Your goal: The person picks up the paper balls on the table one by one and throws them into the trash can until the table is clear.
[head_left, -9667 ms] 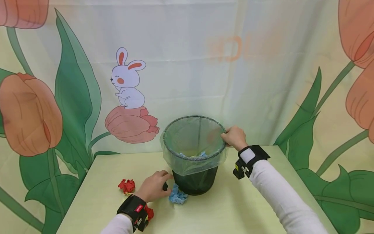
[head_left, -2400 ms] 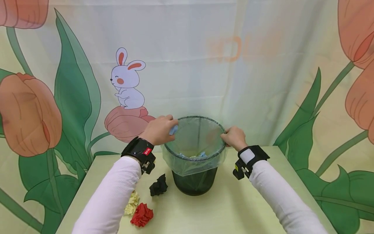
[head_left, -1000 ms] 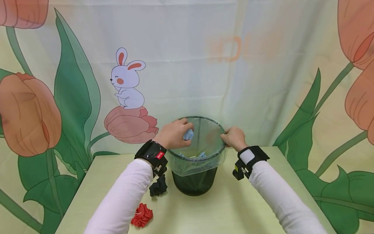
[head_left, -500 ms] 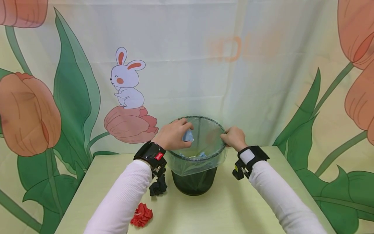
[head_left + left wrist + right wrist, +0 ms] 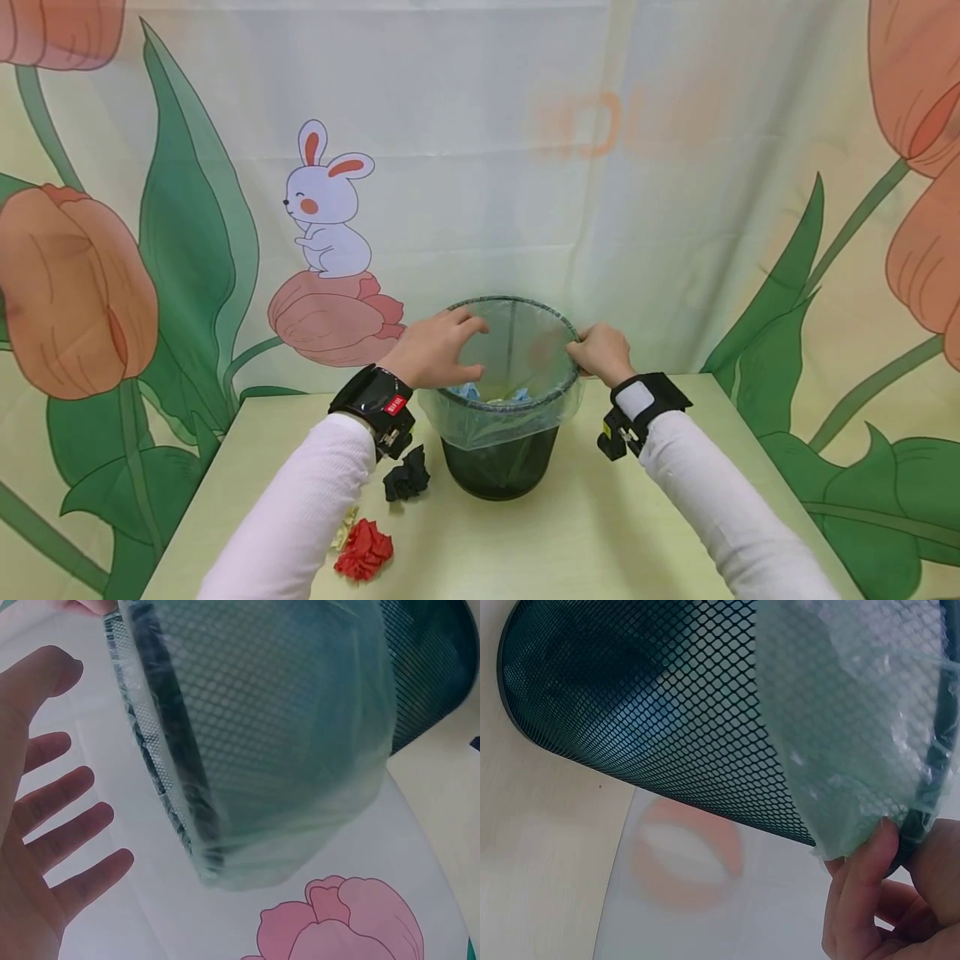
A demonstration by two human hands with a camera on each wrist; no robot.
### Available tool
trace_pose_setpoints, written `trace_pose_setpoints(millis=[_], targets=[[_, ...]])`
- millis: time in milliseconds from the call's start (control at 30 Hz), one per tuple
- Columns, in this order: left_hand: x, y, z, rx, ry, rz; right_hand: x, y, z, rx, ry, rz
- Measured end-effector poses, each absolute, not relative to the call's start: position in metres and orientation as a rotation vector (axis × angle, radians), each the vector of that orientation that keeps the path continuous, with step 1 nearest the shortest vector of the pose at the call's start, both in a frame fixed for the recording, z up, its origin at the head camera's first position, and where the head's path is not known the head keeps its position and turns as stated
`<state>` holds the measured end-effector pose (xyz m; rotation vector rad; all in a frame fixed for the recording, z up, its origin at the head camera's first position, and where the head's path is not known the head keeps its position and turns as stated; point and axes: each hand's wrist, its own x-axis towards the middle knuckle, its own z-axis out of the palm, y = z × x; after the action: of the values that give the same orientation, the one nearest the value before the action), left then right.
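Observation:
A dark mesh wastebasket (image 5: 498, 467) stands upright, lined with a thin translucent bag (image 5: 480, 429) folded over its rim. My left hand (image 5: 438, 346) hovers over the near-left part of the opening, fingers spread and nothing in them; the left wrist view shows the same spread fingers (image 5: 75, 840) beside the rim. At the right side of the rim, my right hand (image 5: 602, 354) pinches the edge and the bag, seen close in the right wrist view (image 5: 870, 892). Blue crumpled paper (image 5: 467, 391) shows inside the basket.
Left of the basket lie a black crumpled paper ball (image 5: 407, 475), a red one (image 5: 364, 550) and a pale yellow one (image 5: 344, 529), partly behind the left sleeve (image 5: 300, 508). A printed curtain (image 5: 480, 167) hangs behind the table (image 5: 600, 533).
My left hand picked the blue paper ball off the table, carried it over the basket and let it go inside; its fingers have spread and drawn slightly left. The right hand stayed on the rim.

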<state>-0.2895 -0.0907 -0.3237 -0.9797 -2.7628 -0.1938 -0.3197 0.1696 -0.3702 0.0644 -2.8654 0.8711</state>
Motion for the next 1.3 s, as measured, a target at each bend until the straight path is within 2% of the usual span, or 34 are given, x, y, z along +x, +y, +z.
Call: trace_pose_setpoints(millis=[667, 1300], targets=[[-0.273, -0.111, -0.334, -1.045, -2.653, -0.173, -0.318, 0.168, -0.367, 0.042, -2.861, 0.883], [-0.251, -0.161, -0.353, -1.029, -2.505, -0.208, -0.322, 0.17, -0.371, 0.051, -2.869, 0.875]])
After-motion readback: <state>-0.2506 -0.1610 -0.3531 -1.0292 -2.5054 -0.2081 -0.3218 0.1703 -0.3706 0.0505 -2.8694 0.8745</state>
